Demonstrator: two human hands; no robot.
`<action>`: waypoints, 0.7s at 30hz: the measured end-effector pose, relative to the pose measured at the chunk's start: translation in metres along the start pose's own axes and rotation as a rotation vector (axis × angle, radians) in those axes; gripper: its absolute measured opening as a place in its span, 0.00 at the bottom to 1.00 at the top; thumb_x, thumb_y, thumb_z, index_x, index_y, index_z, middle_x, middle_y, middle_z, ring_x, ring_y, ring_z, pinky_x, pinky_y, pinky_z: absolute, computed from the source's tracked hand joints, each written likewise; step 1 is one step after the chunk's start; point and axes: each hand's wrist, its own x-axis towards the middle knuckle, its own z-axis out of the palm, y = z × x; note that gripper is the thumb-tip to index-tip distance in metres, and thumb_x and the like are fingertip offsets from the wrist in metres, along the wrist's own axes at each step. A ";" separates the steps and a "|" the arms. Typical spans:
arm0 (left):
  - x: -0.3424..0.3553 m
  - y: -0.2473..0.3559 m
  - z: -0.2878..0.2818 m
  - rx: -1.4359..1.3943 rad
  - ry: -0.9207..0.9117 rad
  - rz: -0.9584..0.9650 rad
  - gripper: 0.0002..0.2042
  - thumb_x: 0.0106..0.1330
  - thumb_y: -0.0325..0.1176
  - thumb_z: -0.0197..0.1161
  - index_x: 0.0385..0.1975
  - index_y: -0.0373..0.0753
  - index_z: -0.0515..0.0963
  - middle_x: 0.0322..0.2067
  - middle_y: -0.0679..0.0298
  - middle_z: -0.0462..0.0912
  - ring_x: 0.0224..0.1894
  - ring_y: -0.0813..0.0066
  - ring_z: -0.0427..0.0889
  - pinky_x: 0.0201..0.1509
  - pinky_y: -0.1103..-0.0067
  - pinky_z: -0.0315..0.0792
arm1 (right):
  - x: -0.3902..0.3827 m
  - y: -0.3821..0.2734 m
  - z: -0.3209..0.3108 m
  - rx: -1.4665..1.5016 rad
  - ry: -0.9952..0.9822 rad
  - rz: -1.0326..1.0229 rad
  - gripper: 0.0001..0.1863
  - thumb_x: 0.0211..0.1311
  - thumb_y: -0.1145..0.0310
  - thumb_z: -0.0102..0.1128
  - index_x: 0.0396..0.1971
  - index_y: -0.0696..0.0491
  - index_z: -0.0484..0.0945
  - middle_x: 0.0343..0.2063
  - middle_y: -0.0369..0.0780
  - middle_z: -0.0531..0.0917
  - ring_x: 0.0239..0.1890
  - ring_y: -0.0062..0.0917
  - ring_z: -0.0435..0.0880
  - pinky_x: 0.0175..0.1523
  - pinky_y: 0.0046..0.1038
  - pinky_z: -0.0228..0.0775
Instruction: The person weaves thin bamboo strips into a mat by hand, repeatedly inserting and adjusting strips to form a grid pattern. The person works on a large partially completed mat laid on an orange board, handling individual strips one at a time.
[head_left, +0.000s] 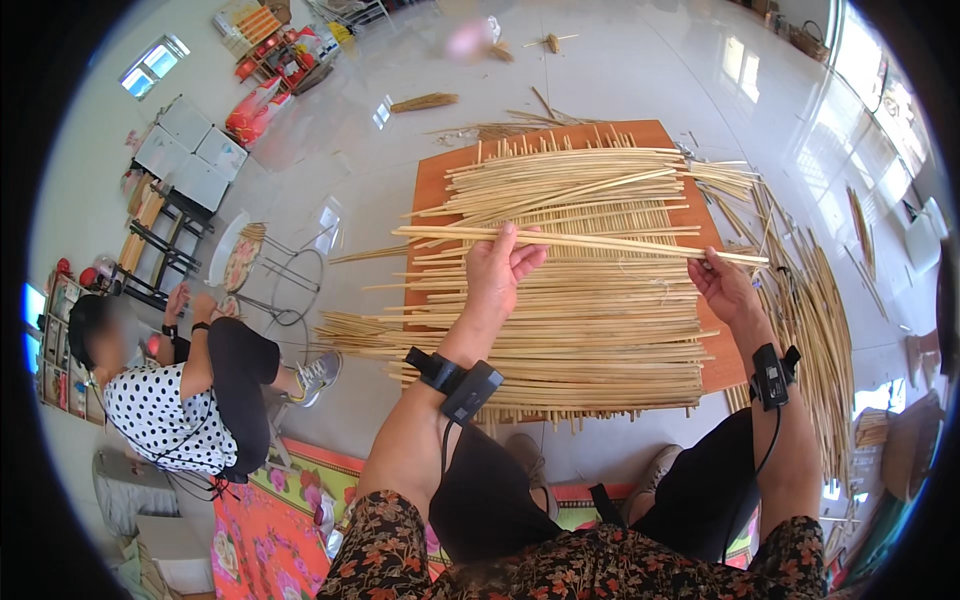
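Straw-yellow reed-like stalks (600, 241), several, slender, lying nearly level across mid-frame. Left hand (505, 268): at centre, palm turned up, thumb and fingers clamped on them, forearm slanting up from lower centre. Right hand (728, 285): centre right, fingertips pinched on their right end, forearm rising from lower right. Beneath: stalk mat (560, 325), on reddish-brown board (430, 185). Far right: long stalk heap (825, 345). Lower left: seated person (165, 410), polka-dot top.

Slim pale stalks (610, 243), nearly level
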 end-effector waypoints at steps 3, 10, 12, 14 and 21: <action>0.005 -0.006 0.003 -0.001 0.010 -0.003 0.14 0.78 0.38 0.60 0.46 0.31 0.79 0.49 0.48 0.86 0.47 0.59 0.89 0.51 0.70 0.88 | 0.002 0.001 -0.011 0.055 -0.055 -0.030 0.08 0.74 0.69 0.62 0.42 0.59 0.79 0.39 0.44 0.84 0.43 0.32 0.88 0.52 0.31 0.87; 0.007 -0.007 -0.007 -0.066 0.034 -0.086 0.17 0.73 0.38 0.66 0.48 0.29 0.78 0.49 0.47 0.85 0.49 0.59 0.88 0.54 0.68 0.87 | -0.006 0.005 0.018 0.070 -0.045 -0.086 0.10 0.74 0.71 0.62 0.42 0.64 0.77 0.42 0.47 0.82 0.45 0.38 0.86 0.57 0.35 0.85; 0.005 -0.002 -0.006 -0.079 0.023 -0.132 0.17 0.72 0.37 0.67 0.50 0.29 0.78 0.50 0.49 0.85 0.52 0.60 0.87 0.54 0.72 0.86 | -0.010 0.007 0.028 0.114 -0.115 -0.117 0.10 0.74 0.71 0.62 0.42 0.64 0.77 0.42 0.47 0.81 0.45 0.38 0.87 0.57 0.36 0.86; 0.003 -0.006 0.009 -0.074 0.009 -0.195 0.17 0.72 0.37 0.68 0.51 0.30 0.78 0.50 0.51 0.86 0.53 0.61 0.86 0.54 0.74 0.85 | -0.016 0.002 0.030 0.086 -0.051 -0.106 0.10 0.74 0.70 0.61 0.42 0.64 0.77 0.40 0.46 0.82 0.44 0.37 0.87 0.56 0.35 0.86; 0.003 -0.009 0.007 -0.029 0.056 -0.255 0.15 0.72 0.35 0.67 0.52 0.32 0.78 0.48 0.52 0.86 0.53 0.61 0.87 0.51 0.77 0.86 | -0.019 0.005 0.036 0.055 -0.159 -0.101 0.12 0.75 0.67 0.61 0.44 0.62 0.78 0.42 0.45 0.84 0.45 0.32 0.88 0.56 0.30 0.87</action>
